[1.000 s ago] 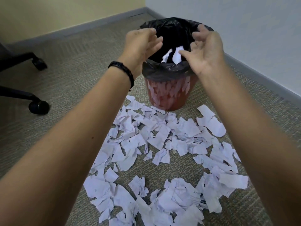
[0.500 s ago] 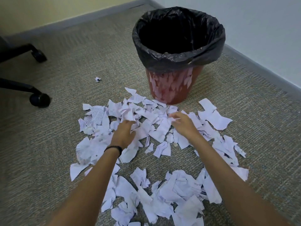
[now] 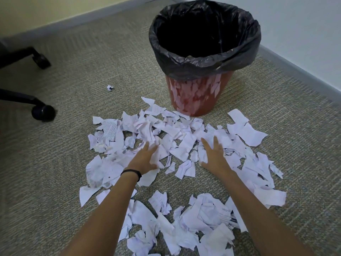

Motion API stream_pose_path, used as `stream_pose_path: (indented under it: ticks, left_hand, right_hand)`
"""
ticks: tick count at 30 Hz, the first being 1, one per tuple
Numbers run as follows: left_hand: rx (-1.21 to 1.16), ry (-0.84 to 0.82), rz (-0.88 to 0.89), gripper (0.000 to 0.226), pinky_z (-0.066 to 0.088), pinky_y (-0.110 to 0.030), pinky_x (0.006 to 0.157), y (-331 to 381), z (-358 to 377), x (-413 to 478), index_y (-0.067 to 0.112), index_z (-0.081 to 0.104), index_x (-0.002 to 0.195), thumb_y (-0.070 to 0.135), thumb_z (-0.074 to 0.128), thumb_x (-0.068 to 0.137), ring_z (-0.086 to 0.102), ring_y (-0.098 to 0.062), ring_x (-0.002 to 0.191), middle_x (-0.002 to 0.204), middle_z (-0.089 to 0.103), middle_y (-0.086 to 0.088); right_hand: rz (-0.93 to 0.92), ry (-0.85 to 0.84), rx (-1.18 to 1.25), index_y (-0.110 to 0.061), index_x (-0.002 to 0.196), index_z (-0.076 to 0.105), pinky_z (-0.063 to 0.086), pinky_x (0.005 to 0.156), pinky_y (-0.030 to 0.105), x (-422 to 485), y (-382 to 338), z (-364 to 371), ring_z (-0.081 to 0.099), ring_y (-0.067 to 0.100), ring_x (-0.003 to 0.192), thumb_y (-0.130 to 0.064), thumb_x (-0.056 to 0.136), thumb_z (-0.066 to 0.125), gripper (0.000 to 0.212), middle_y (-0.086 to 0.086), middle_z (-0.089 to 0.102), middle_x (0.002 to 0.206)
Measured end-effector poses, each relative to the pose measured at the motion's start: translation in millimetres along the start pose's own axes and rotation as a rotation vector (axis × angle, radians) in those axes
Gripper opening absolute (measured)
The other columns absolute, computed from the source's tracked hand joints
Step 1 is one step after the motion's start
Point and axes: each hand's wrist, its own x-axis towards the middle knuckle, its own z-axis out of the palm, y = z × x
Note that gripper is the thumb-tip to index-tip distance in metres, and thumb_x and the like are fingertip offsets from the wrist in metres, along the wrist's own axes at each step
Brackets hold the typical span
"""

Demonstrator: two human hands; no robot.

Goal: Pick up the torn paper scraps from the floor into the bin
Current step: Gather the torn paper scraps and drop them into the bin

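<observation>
Both hands, left hand [image 3: 145, 159] and right hand [image 3: 214, 156], are pressing flat and apart on the scraps [image 3: 177, 137]; sweeping inward should be bunching more for the bin [image 3: 204, 52].

The inside of the bin [image 3: 191, 100], beyond both hands, is black behind its liner [image 3: 239, 58], so its contents cannot be told. The left hand [image 3: 143, 159] is motion-blurred at the fingertips, so whether it pinches the paper scraps [image 3: 184, 145] under it is unclear. Far left of the hands, the office chair base [image 3: 22, 100] is cut off by the picture's edge, and the print on the scraps is too small to read.
</observation>
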Motion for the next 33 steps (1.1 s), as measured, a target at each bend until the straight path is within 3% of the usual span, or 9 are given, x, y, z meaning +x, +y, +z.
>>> stream_pose_path:
  ticks: [5, 12, 17, 22, 25, 28, 31, 33]
  left_hand:
    - [0.083, -0.093, 0.007, 0.095, 0.020, -0.047, 0.116, -4, 4, 10, 0.022, 0.010, 0.151, 0.026, 0.073, 0.080, 0.009, -0.040, 0.144, 0.157, -0.004, -0.016]
    - [0.181, -0.052, 0.025, 0.074, 0.032, -0.046, 0.110, -6, 4, 19, 0.025, 0.027, 0.147, 0.017, 0.066, 0.085, 0.029, -0.041, 0.137, 0.155, 0.009, -0.020]
    - [0.263, 0.005, 0.004, 0.062, 0.042, -0.044, 0.101, 0, 6, 14, 0.027, 0.033, 0.143, 0.013, 0.059, 0.089, 0.041, -0.042, 0.125, 0.154, 0.013, -0.019]
    - [0.391, 0.142, -0.019, 0.058, 0.047, -0.038, 0.081, 12, 11, 3, 0.021, 0.026, 0.146, 0.002, 0.040, 0.093, 0.053, -0.034, 0.109, 0.144, 0.029, -0.017]
    - [0.438, 0.219, 0.005, 0.049, 0.045, -0.033, 0.072, 13, 10, 2, 0.015, 0.039, 0.137, -0.004, 0.038, 0.092, 0.058, -0.028, 0.102, 0.126, 0.044, -0.013]
    - [0.393, 0.221, 0.014, 0.042, 0.038, -0.032, 0.067, 13, 4, 0, 0.012, 0.052, 0.126, -0.005, 0.038, 0.090, 0.059, -0.031, 0.098, 0.115, 0.052, -0.015]
    - [0.230, 0.259, -0.025, 0.027, 0.041, -0.036, 0.070, 11, -3, -1, 0.000, 0.062, 0.104, -0.003, 0.041, 0.089, 0.059, -0.033, 0.095, 0.106, 0.060, -0.020]
    - [0.102, 0.328, -0.027, 0.023, 0.041, -0.034, 0.070, 15, -9, -2, -0.001, 0.065, 0.101, 0.000, 0.045, 0.090, 0.059, -0.033, 0.096, 0.104, 0.064, -0.020]
  right_hand:
    - [-0.002, 0.011, -0.113, -0.025, 0.150, 0.008, 0.042, 0.100, 0.044, 3, 6, -4, 0.012, 0.040, 0.143, -0.006, 0.087, 0.062, 0.084, 0.016, -0.018, 0.155]
    - [0.010, 0.011, -0.239, -0.020, 0.143, 0.021, 0.048, 0.092, 0.041, 6, 3, -3, 0.022, 0.041, 0.137, 0.006, 0.084, 0.060, 0.076, 0.016, -0.015, 0.155]
    - [-0.033, 0.003, -0.308, -0.019, 0.144, 0.023, 0.048, 0.090, 0.040, 1, 3, -3, 0.030, 0.038, 0.130, 0.004, 0.086, 0.057, 0.071, 0.013, 0.016, 0.152]
    - [-0.070, -0.003, -0.376, -0.018, 0.143, 0.026, 0.047, 0.089, 0.040, -7, 1, -9, 0.035, 0.037, 0.125, 0.009, 0.086, 0.049, 0.067, 0.014, 0.022, 0.146]
    - [-0.071, 0.026, -0.329, -0.015, 0.141, 0.034, 0.047, 0.088, 0.037, -11, 2, -9, 0.044, 0.034, 0.119, 0.010, 0.085, 0.051, 0.064, 0.015, 0.030, 0.140]
    - [-0.057, 0.052, -0.268, -0.007, 0.123, 0.051, 0.047, 0.084, 0.034, -15, 5, -9, 0.053, 0.031, 0.110, 0.009, 0.085, 0.053, 0.041, 0.015, 0.044, 0.126]
    - [-0.032, 0.088, -0.172, -0.007, 0.096, 0.057, 0.042, 0.078, 0.032, -20, 4, -16, 0.054, 0.029, 0.110, 0.006, 0.088, 0.050, 0.017, 0.016, 0.050, 0.120]
    - [-0.027, 0.127, -0.091, -0.007, 0.107, 0.059, 0.043, 0.082, 0.032, -23, 0, -30, 0.053, 0.029, 0.114, 0.001, 0.089, 0.053, 0.020, 0.015, 0.050, 0.125]
